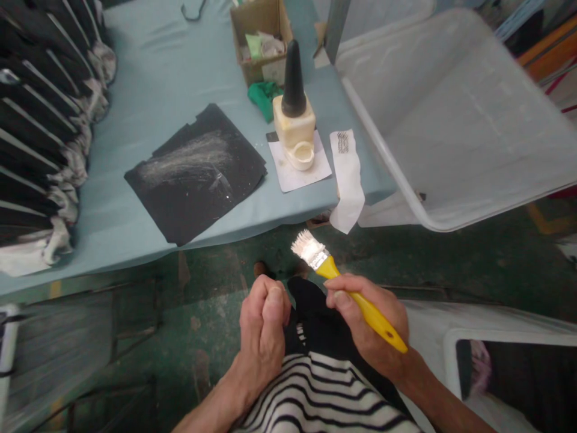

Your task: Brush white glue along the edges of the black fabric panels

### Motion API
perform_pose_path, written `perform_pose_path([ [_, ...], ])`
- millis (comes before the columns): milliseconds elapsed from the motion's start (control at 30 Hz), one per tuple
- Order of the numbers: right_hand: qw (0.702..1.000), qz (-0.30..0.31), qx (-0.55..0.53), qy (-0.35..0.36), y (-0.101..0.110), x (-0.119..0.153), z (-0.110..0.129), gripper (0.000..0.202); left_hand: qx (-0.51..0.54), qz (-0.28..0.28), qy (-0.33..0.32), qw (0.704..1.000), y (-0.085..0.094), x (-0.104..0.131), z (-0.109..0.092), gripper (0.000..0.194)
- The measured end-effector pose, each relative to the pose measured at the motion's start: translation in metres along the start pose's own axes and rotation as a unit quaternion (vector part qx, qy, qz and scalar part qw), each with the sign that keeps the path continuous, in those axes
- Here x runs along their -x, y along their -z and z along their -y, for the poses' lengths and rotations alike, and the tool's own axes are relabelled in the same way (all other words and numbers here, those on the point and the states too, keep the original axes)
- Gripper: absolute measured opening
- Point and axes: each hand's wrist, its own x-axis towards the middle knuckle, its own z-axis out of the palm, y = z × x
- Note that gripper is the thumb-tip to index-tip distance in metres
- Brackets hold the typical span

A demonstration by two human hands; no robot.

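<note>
A glue bottle with a black nozzle stands on the blue tabletop, beside a smeared black sheet, a cardboard box and a clear plastic bin.

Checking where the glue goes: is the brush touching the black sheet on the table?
No, the brush is held in the right hand below the table edge, apart from the black sheet.

A workshop: glue bottle, smeared black sheets, cloth-covered workbench.
</note>
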Motion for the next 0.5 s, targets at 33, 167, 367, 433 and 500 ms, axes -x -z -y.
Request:
perform_pose_path([
  [33, 1.0, 0.0, -0.007, -0.015, 0.001, 0.001, -0.002, 0.016, 0.025, 0.006, 0.038, 0.999, 0.0, 0.0, 0.003, 0.046],
  [167, 0.995, -0.007, -0.064, -0.083, -0.003, 0.008, -0.015, 0.026, 0.038, 0.025, 0.071, 0.996, 0.002, 0.003, 0.015, 0.058],
  [367, 0.981, -0.084, -0.075, -0.156, -0.016, 0.018, -0.041, 0.049, -0.13, 0.048, 0.076, 0.987, 0.017, 0.003, 0.034, 0.048],
  [433, 0.983, -0.071, -0.067, -0.154, -0.016, 0.019, -0.048, 0.043, -0.164, 0.046, 0.073, 0.983, 0.022, 0.003, 0.043, 0.036],
  [500, 0.982, -0.047, -0.069, -0.169, -0.017, 0.021, -0.056, 0.033, -0.176, 0.045, 0.083, 0.98, 0.027, 0.005, 0.055, 0.034],
])
